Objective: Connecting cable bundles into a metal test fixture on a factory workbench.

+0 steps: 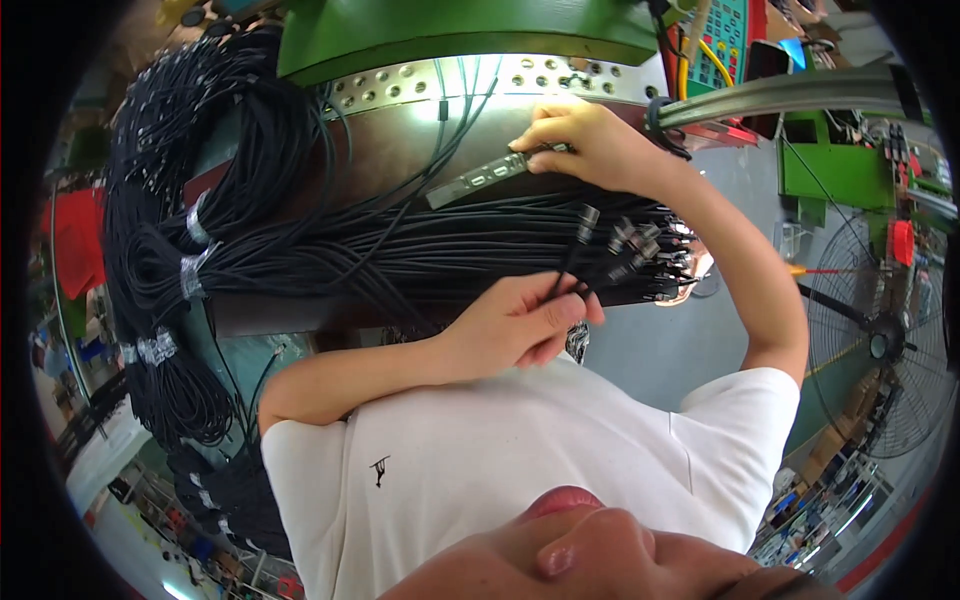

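Note:
Several thin black cables are gripped in my left hand [525, 320], its fingers closed round them in front of my chest. Their silver metal connectors [622, 236] fan up and to the right, somewhat blurred. Farther off, my right hand [590, 145] pinches the right end of a flat metal strip [478, 180] with slots along it. That strip slants over the table, its left end lower. Beneath it runs a thick bundle of black cables [400, 245], with connector ends gathered at the right. Whether anything small sits between my right fingertips is hidden.
A green machine housing [465, 40] stands over a perforated metal plate [385, 88] at the back. Coiled black cables [180, 110], tied with clear wrap, hang at the left. A grey metal arm [790, 98] juts in from the right, above a large fan [885, 345].

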